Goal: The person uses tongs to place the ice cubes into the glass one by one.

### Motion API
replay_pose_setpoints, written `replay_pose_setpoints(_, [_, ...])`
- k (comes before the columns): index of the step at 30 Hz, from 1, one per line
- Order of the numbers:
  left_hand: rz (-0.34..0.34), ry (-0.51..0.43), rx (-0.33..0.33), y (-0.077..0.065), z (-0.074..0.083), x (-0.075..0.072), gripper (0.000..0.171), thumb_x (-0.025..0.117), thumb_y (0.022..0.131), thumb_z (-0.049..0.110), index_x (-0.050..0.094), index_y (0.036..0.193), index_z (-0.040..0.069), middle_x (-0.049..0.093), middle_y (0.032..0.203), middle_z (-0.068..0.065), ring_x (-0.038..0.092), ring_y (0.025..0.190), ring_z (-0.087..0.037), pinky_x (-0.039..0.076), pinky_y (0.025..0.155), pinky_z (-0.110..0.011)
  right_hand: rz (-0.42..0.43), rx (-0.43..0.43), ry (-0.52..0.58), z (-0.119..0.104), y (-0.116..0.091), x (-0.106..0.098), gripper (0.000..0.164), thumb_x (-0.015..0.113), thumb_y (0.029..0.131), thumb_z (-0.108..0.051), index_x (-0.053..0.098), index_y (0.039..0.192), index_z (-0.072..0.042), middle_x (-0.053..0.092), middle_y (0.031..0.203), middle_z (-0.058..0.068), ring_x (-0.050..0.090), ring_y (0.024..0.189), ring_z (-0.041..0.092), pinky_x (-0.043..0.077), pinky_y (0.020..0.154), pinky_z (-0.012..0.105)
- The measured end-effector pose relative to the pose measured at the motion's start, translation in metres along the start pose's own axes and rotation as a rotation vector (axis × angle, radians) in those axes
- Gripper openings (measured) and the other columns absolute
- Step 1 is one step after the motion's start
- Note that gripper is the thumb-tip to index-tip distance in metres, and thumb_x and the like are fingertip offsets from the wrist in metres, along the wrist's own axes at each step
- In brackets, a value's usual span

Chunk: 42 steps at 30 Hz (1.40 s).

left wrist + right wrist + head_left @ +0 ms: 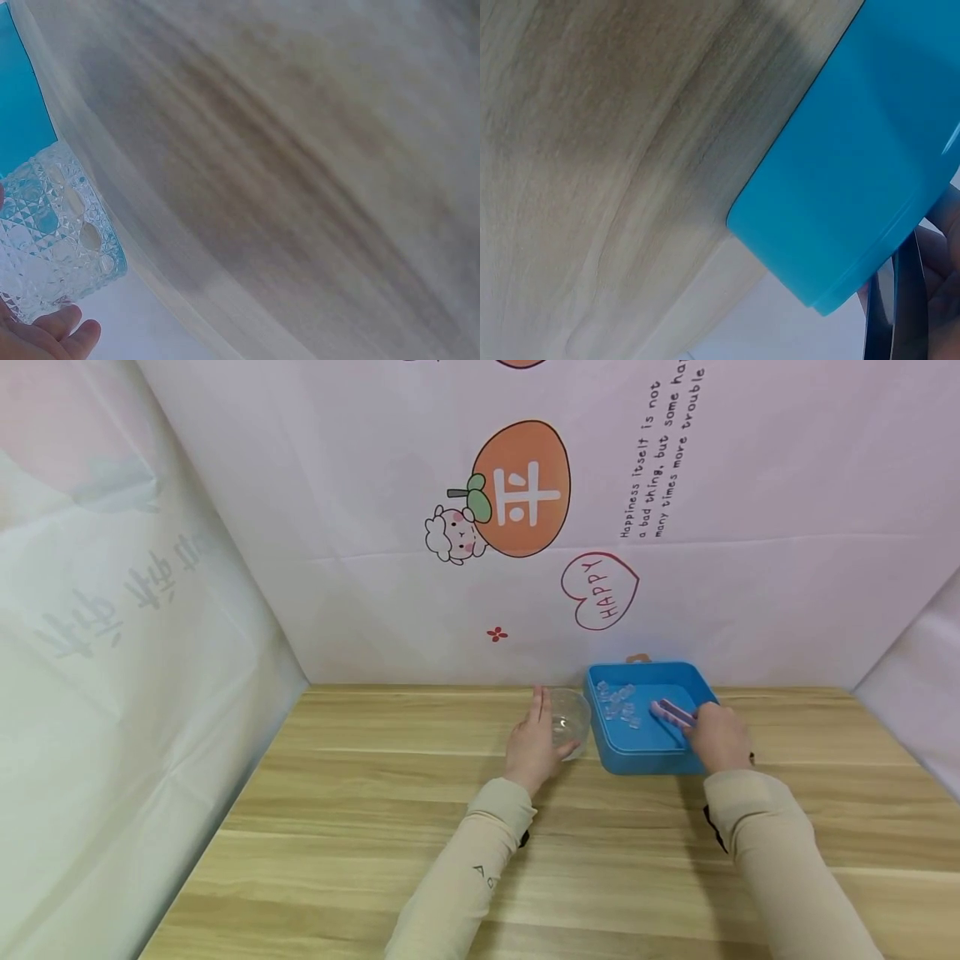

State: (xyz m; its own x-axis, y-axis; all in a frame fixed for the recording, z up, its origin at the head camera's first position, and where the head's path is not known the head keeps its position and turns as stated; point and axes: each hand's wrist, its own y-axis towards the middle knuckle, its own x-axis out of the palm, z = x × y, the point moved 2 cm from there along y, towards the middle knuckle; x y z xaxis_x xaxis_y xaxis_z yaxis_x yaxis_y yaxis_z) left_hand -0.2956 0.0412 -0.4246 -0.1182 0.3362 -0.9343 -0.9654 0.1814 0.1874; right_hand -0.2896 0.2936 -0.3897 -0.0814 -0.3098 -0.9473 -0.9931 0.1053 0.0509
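A clear glass bowl (572,720) with a cut diamond pattern stands on the table, just left of the blue tray (622,762). My left hand (531,745) holds it from the left, fingers along its side and thumb at the near edge; in the left wrist view some fingertips (84,337) show beside the glass (64,232). Several clear, ice-like pieces (619,702) lie in the tray's left part. Over the tray's right side, my right hand (722,739) grips tongs (677,713) with pinkish tips; their metal arms (909,300) show in the right wrist view. Nothing visible sits between the tips.
The wooden table (360,810) extends in front and to both sides. A printed white cloth (360,527) rises as a wall right behind the tray and bowl. Another white cloth (112,693) hangs along the left side.
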Motion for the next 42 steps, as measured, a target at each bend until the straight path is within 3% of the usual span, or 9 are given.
replay_pose_setpoints(13, [-0.007,0.008,0.012,0.0,0.004,-0.003,0.096,0.064,0.085,0.053,0.015,0.154,0.008,0.014,0.162,-0.005,0.064,0.108,-0.021,0.047,0.1,-0.032,-0.017,0.028,0.001,0.002,-0.003,-0.006,0.035,0.062,0.091,-0.014,0.061,0.11,0.015,0.063,0.095,0.033,0.057,0.071,0.036,0.048,0.055,0.04])
replay_pose_setpoints(34, [-0.013,0.029,0.0,-0.001,0.004,-0.002,0.097,0.064,0.085,0.054,0.014,0.154,0.008,0.014,0.162,-0.004,0.064,0.109,-0.022,0.047,0.101,-0.033,0.084,-0.028,0.095,0.004,-0.017,-0.026,0.038,0.061,0.09,-0.015,0.061,0.114,0.014,0.062,0.107,0.037,0.062,0.078,0.04,0.049,0.055,0.038])
replay_pose_setpoints(42, [-0.023,0.04,0.005,-0.002,0.005,-0.004,0.097,0.062,0.085,0.054,0.012,0.154,0.007,0.013,0.162,-0.004,0.062,0.113,-0.021,0.046,0.102,-0.033,0.129,-0.074,0.115,0.001,-0.019,-0.039,0.039,0.062,0.09,-0.016,0.061,0.115,0.015,0.063,0.104,0.038,0.062,0.08,0.045,0.052,0.063,0.049])
